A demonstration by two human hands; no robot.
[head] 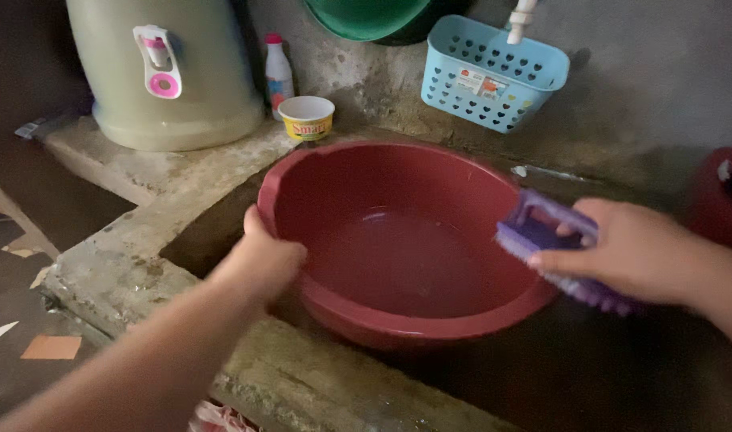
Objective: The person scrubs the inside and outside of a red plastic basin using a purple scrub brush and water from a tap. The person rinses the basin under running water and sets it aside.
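Note:
A large round red basin (398,192) sits in a low concrete wash area, with a little water pooled in its bottom. My left hand (262,260) grips the basin's near left rim, thumb over the edge. Over the basin's right rim, my right hand (634,248) holds a purple scrubbing brush (542,232) by its handle, bristles facing down and toward the basin.
A big pale green water container with a pink tap (166,68) stands on the concrete ledge (182,172) at the back left, beside a white bottle (279,72) and a small yellow tub (306,118). A light blue perforated basket (494,72) leans on the wall. A red container (722,196) is at right.

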